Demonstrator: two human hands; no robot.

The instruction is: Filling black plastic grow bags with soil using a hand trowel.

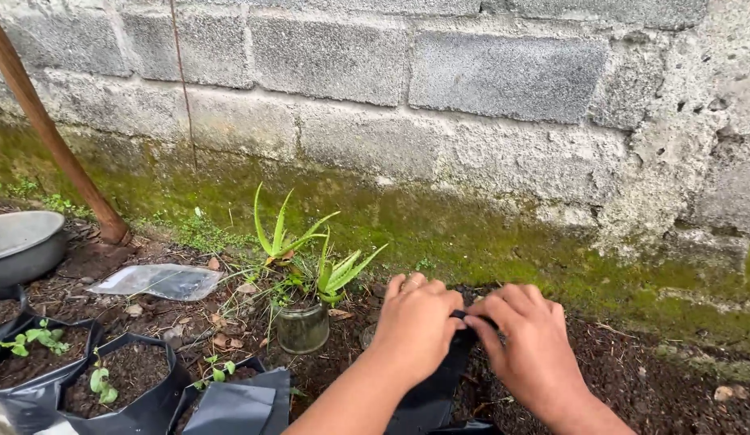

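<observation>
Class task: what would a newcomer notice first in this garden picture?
Low in the middle, the left hand and right hand pinch the top edge of a black plastic planting bag. Just left stands a spiky green aloe plant in a small clear jar. Behind everything rises a grey, mossy concrete block wall.

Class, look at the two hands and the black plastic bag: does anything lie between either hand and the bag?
Nothing visible does. The left hand and right hand both already pinch the top edge of the black plastic bag; the glass jar stands apart, to the left.
</observation>
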